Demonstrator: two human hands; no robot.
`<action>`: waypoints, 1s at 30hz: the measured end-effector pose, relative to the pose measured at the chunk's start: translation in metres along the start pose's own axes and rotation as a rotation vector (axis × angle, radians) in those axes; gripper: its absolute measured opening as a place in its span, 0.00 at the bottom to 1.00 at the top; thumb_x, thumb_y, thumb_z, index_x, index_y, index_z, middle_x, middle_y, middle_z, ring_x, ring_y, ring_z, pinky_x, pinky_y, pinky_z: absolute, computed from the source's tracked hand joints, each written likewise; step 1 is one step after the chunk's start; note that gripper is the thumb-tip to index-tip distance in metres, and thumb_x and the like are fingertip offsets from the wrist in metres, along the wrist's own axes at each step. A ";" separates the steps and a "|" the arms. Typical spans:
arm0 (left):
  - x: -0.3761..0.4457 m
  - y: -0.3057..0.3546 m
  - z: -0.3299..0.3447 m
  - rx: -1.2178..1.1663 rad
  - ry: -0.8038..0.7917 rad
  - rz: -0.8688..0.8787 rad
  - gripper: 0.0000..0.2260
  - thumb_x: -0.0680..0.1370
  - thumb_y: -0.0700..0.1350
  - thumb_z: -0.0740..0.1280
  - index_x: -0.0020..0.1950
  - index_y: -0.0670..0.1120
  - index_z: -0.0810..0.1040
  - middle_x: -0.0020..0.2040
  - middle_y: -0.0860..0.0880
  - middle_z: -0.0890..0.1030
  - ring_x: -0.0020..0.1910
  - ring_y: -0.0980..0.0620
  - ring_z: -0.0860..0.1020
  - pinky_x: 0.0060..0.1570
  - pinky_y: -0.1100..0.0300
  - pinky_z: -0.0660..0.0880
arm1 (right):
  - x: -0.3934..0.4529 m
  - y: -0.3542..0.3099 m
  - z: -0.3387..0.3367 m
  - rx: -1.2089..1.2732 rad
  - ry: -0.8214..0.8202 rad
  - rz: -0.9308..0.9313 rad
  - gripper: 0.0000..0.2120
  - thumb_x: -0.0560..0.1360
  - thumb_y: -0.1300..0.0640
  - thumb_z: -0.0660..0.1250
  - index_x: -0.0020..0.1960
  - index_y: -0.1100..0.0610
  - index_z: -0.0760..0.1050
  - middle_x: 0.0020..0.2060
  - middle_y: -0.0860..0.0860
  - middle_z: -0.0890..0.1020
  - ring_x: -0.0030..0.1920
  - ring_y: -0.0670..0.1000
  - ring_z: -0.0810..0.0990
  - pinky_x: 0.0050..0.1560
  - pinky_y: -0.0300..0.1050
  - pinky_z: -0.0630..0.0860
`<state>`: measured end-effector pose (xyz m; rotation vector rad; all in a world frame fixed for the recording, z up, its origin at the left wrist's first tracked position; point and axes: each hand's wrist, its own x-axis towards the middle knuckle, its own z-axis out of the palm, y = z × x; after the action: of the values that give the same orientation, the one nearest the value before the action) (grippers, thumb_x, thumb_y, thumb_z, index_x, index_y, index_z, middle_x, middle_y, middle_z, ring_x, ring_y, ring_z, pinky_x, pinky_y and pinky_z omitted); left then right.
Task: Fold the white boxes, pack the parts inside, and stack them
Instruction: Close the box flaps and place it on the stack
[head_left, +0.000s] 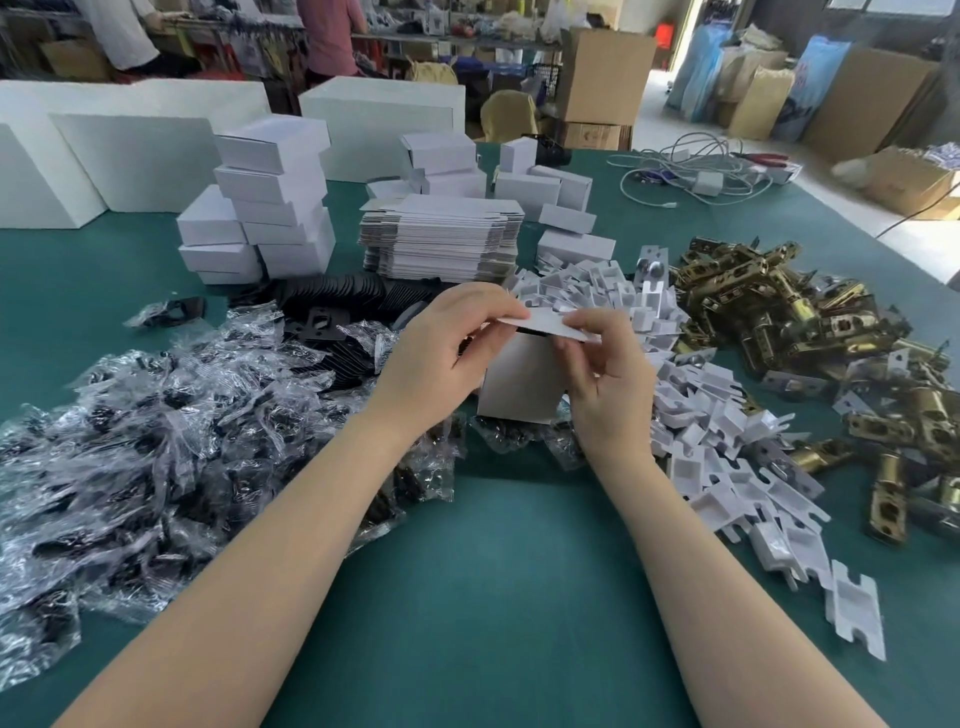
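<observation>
A small white box stands upright on the green table, its lid flap raised. My left hand pinches the left end of the flap. My right hand pinches its right end, fingers curled over the edge. Something dark shows inside the box just under the flap. Clear bags of black parts lie heaped at the left. White plastic inserts are piled at the right, with brass latches beyond them. Black plates lie behind the box.
A stack of flat box blanks sits in the middle back. Closed white boxes are stacked left of it, and more folded boxes stand to the right. Large white cartons, cables and people line the far side.
</observation>
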<state>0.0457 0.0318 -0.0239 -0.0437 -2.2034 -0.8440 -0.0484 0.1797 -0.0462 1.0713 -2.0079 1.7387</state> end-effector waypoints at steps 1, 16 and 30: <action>-0.001 -0.002 -0.002 0.026 -0.011 0.013 0.11 0.80 0.47 0.66 0.58 0.45 0.82 0.58 0.52 0.79 0.60 0.55 0.77 0.59 0.57 0.75 | -0.001 0.001 0.000 -0.002 -0.021 0.004 0.06 0.77 0.52 0.65 0.53 0.45 0.72 0.47 0.33 0.76 0.45 0.47 0.81 0.46 0.42 0.76; -0.003 0.000 -0.003 -0.031 0.024 -0.052 0.13 0.78 0.51 0.67 0.59 0.49 0.83 0.61 0.55 0.81 0.62 0.60 0.77 0.61 0.52 0.77 | -0.004 0.003 -0.008 -0.168 -0.121 -0.151 0.13 0.81 0.56 0.60 0.62 0.62 0.74 0.62 0.48 0.75 0.63 0.41 0.71 0.62 0.27 0.64; 0.003 0.015 -0.002 -0.295 0.126 -0.248 0.06 0.78 0.41 0.71 0.55 0.45 0.82 0.47 0.57 0.82 0.45 0.65 0.81 0.46 0.72 0.75 | 0.003 -0.013 -0.002 0.050 0.023 -0.040 0.08 0.79 0.57 0.67 0.56 0.47 0.76 0.49 0.39 0.81 0.50 0.41 0.79 0.51 0.34 0.74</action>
<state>0.0487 0.0412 -0.0125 0.1382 -1.9759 -1.2703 -0.0418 0.1804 -0.0340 1.0941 -1.9254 1.7821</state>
